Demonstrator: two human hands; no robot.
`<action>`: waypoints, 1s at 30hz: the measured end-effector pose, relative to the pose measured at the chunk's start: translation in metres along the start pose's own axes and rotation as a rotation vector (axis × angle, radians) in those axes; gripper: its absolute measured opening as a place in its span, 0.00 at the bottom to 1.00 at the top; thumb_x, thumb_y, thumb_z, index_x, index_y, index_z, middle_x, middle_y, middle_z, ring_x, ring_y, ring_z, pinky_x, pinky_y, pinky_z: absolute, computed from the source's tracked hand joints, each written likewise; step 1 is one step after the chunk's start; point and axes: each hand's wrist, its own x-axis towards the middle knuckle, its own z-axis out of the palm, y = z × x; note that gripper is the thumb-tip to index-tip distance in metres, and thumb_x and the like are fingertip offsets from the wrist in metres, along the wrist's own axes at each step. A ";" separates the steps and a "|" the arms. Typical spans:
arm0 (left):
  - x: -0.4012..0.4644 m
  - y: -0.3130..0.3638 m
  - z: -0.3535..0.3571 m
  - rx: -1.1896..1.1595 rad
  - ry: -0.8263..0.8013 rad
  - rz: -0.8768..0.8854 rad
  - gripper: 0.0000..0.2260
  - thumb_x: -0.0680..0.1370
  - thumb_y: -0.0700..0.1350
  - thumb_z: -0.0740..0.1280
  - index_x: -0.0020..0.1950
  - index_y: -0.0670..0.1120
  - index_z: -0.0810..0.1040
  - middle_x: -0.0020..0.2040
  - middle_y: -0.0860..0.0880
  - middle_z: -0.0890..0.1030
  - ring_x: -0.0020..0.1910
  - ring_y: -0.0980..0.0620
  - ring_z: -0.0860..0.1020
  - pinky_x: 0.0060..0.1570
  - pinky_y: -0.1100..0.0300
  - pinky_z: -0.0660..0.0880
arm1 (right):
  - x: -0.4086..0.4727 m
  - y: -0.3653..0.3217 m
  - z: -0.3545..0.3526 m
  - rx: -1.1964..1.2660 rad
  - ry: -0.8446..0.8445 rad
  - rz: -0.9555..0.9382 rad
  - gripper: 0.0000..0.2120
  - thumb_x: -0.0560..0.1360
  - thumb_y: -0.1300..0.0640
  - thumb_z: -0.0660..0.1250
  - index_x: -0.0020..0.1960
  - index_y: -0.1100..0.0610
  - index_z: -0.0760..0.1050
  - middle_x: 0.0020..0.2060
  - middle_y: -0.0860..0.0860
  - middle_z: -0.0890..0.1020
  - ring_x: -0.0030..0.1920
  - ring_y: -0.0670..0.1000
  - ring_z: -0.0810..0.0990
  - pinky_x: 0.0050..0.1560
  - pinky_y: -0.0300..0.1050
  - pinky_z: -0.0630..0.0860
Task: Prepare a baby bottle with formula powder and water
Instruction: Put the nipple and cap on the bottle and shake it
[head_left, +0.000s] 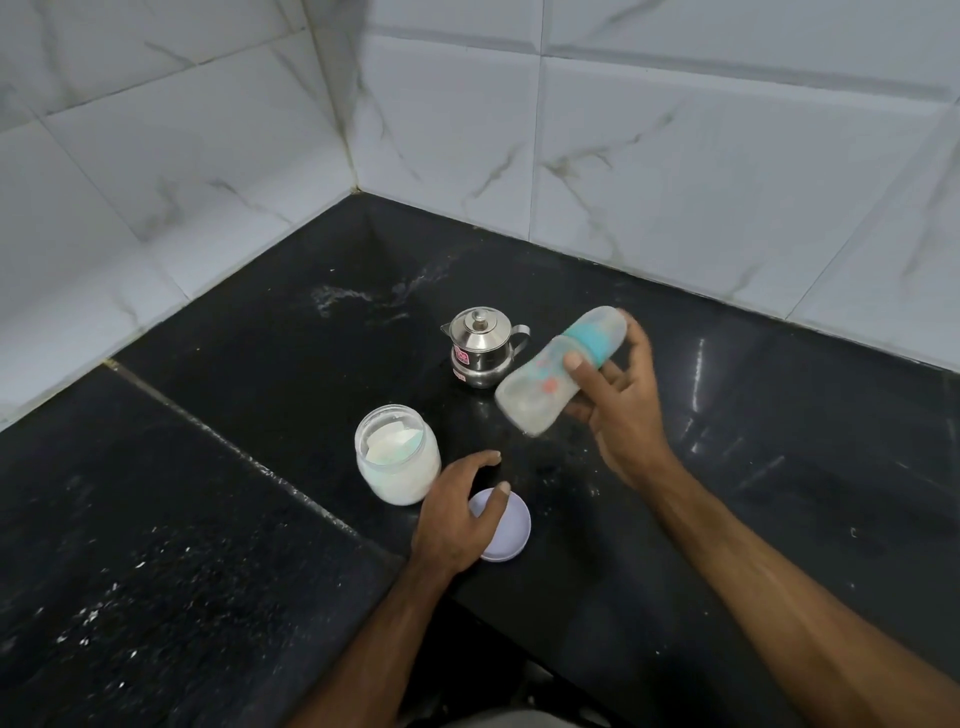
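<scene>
Clearly the baby bottle (558, 371) is capped and tilted in mid-air, grasped by the right hand (618, 410) above the dark bench (779, 467), just beside the steel pot (480, 345). Its blur suggests shaking; a firm wrap of the fingers and a tight cap would serve best. The left hand (457, 512) hovers relaxed, grasping nothing, over the lilac lid (511, 535), near the open powder jar (395, 457).

Jar (397, 454) and kettle (483, 347) stand apart; counter (753, 467) rightward open.
</scene>
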 end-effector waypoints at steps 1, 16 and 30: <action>0.000 -0.001 0.000 0.007 0.000 -0.010 0.17 0.76 0.55 0.65 0.61 0.47 0.78 0.56 0.56 0.80 0.56 0.60 0.77 0.58 0.64 0.73 | -0.005 0.005 0.001 -0.059 -0.074 0.021 0.35 0.68 0.60 0.72 0.70 0.49 0.62 0.59 0.59 0.78 0.54 0.57 0.83 0.43 0.53 0.82; -0.001 -0.006 0.001 0.006 0.006 -0.012 0.16 0.77 0.52 0.67 0.61 0.46 0.78 0.55 0.55 0.80 0.55 0.58 0.77 0.57 0.67 0.72 | -0.014 0.012 0.000 -0.073 -0.109 0.021 0.35 0.68 0.63 0.73 0.71 0.49 0.63 0.60 0.60 0.77 0.56 0.58 0.82 0.44 0.55 0.82; -0.001 -0.002 0.002 0.025 0.035 -0.003 0.16 0.76 0.54 0.66 0.61 0.50 0.78 0.58 0.58 0.79 0.57 0.63 0.76 0.59 0.72 0.69 | -0.004 0.009 -0.003 -0.009 -0.009 -0.007 0.36 0.69 0.61 0.73 0.72 0.49 0.61 0.61 0.60 0.76 0.58 0.59 0.81 0.46 0.57 0.81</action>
